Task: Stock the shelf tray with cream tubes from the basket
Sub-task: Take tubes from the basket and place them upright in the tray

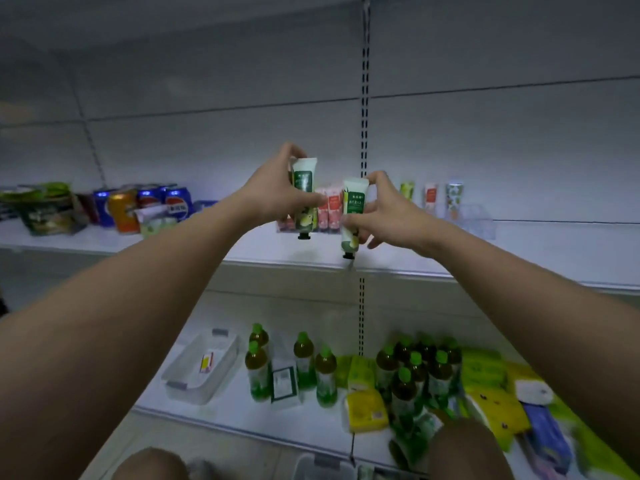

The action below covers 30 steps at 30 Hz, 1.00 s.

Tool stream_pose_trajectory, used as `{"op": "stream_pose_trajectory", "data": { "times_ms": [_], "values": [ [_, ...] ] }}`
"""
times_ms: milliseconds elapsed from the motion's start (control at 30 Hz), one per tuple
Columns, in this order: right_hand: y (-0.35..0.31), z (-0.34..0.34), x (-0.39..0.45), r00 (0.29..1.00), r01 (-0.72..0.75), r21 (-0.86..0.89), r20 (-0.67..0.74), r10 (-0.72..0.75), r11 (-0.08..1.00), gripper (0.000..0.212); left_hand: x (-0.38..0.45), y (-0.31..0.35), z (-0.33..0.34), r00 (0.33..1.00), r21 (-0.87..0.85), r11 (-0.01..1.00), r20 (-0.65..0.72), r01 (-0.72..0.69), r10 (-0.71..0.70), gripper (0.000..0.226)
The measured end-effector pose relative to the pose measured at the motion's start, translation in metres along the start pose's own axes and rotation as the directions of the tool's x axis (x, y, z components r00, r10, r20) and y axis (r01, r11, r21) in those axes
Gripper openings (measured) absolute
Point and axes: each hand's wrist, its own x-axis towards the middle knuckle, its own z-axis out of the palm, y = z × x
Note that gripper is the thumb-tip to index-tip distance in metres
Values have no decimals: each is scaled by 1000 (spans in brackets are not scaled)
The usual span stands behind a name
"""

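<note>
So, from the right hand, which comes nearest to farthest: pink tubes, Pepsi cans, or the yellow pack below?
From the right hand:
1. Pink tubes, just left of it, same shelf.
2. Yellow pack, lower shelf, below.
3. Pepsi cans, far left on the upper shelf.
</note>
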Motion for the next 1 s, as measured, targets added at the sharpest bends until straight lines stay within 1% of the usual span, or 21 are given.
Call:
{"op": "stream_pose_trajectory", "data": {
  "times_ms": [67, 133, 233, 300, 367, 500, 567, 633, 767, 867, 933, 1000],
  "values": [
    [-6, -14, 9, 1000, 5, -54, -17, -6, 999, 53, 17, 6, 2, 999, 5, 1000, 22, -30, 30, 58],
    [-10, -26, 20, 999, 10, -82, -37, -13, 997, 48, 33, 8, 8, 997, -6, 999, 52, -51, 51, 51],
    [-10, -40, 42, 996, -15, -132, -88, 3, 991, 27, 57, 6, 18, 996, -2, 998, 63, -59, 59, 37],
    [-7, -45, 58, 995, -45, -161, -97, 30, 986, 18, 73, 0, 24, 996, -13, 998, 71, -58, 59, 30],
    [1, -48, 74, 994, -63, -193, -96, 45, 979, 16, 89, -7, 30, 993, -31, 998, 96, -61, 64, 22],
    [21, -53, 106, 990, -96, -215, -126, 70, 972, 17, 121, -25, 42, 986, -65, 996, 152, -54, 63, 14],
    [32, -54, 121, 987, -113, -250, -136, 80, 962, 13, 138, -34, 46, 983, -62, 997, 175, -50, 60, 10],
    [45, -53, 136, 985, -113, -280, -156, 71, 953, 11, 154, -44, 49, 982, -57, 997, 180, -45, 55, 11],
    [65, -48, 166, 975, -65, -378, -223, -23, 924, 13, 184, -60, 55, 990, 4, 998, 126, -57, 56, 28],
    [78, -46, 187, 967, -43, -451, -241, -76, 892, 10, 203, -69, 60, 991, 11, 997, 117, -72, 71, 32],
    [87, -44, 199, 965, -41, -500, -244, -95, 865, 13, 213, -74, 65, 990, 9, 996, 108, -93, 92, 36],
    [94, -41, 208, 965, -34, -544, -235, -113, 839, 15, 220, -77, 71, 990, 15, 993, 72, -120, 119, 34]
  ]
}}
